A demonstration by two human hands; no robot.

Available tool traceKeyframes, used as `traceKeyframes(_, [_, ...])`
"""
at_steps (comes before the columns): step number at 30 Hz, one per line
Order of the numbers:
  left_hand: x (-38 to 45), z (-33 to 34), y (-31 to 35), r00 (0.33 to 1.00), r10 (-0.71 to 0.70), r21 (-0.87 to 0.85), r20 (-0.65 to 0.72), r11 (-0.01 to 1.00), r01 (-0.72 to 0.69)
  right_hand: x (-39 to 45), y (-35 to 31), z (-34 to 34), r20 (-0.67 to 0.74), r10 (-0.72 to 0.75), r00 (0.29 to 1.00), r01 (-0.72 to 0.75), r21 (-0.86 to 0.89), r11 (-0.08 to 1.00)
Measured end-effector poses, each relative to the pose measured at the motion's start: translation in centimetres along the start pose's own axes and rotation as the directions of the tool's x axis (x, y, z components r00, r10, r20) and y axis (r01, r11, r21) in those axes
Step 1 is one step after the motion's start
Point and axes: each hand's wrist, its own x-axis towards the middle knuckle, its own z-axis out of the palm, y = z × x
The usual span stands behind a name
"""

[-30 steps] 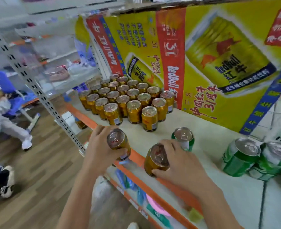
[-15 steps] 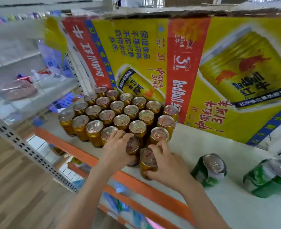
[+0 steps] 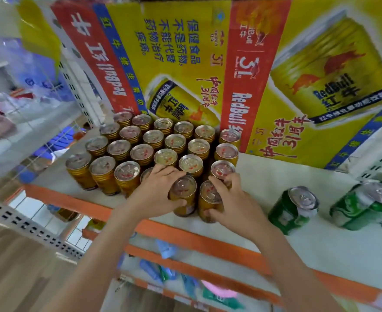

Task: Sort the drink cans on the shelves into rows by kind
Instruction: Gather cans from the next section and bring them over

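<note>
Gold cans (image 3: 154,140) stand in rows on the shelf (image 3: 320,226), in front of the cardboard carton (image 3: 208,64). Our left hand (image 3: 156,194) grips one gold can (image 3: 183,194) and our right hand (image 3: 232,199) grips another (image 3: 209,201), both at the block's front edge. We judge that a hard push could topple neighbouring cans. Right of the block, green cans (image 3: 293,210) lie tipped. The carton reads "RedBull"; the can labels are unreadable.
</note>
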Motion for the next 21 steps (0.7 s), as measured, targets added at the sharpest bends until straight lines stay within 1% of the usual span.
traceKeyframes(1, [0.1, -0.3, -0.1, 1.0, 0.006, 0.001, 0.014, 1.0, -0.006, 0.1, 0.0, -0.1, 0.006, -0.001, 1.0, 0.001, -0.012, 1.0])
traceKeyframes(3, [0.3, -0.7, 0.3, 1.0, -0.011, 0.031, -0.025, 0.999, 0.012, 0.2, 0.2, -0.4, 0.025, -0.006, 1.0, 0.008, -0.059, 0.998])
traceKeyframes(7, [0.6, -0.1, 2.0, 0.984, -0.126, 0.205, -0.13, 0.967, 0.151, 0.0, 0.3, -0.7, 0.057, -0.023, 0.998, 0.032, -0.15, 0.988])
traceKeyframes(9, [0.5, 0.6, 2.4, 0.967, -0.159, 0.222, -0.198, 0.954, 0.202, -0.1, 0.1, -0.6, 0.06, -0.021, 0.998, 0.032, -0.178, 0.984])
traceKeyframes(10, [0.5, 0.9, 2.5, 0.961, -0.167, 0.208, -0.223, 0.954, 0.214, -0.1, 0.0, -0.7, 0.062, -0.016, 0.998, 0.027, -0.187, 0.982])
traceKeyframes(12, [0.3, 0.9, 2.2, 0.962, -0.163, 0.181, -0.22, 0.962, 0.205, -0.1, -0.3, -0.9, 0.065, -0.01, 0.998, 0.023, -0.203, 0.979])
traceKeyframes(15, [0.2, 0.3, 1.8, 0.983, -0.126, 0.096, -0.131, 0.986, 0.139, 0.0, -0.5, -1.2, 0.06, 0.002, 0.998, 0.012, -0.246, 0.969])
traceKeyframes(16, [0.2, 0.2, 1.6, 0.988, -0.109, 0.055, -0.107, 0.992, 0.116, 0.1, -0.7, -1.3, 0.048, 0.01, 0.999, 0.003, -0.26, 0.966])
traceKeyframes(18, [0.0, 0.1, 1.3, 0.992, -0.078, -0.006, -0.102, 0.997, 0.078, 0.1, -1.3, -1.0, 0.008, 0.026, 1.0, -0.023, -0.274, 0.961])
traceKeyframes(21, [-0.1, 0.0, 0.5, 0.994, -0.041, -0.071, -0.098, 0.997, 0.035, -0.1, -2.1, -0.3, -0.06, 0.056, 0.997, -0.069, -0.245, 0.967])
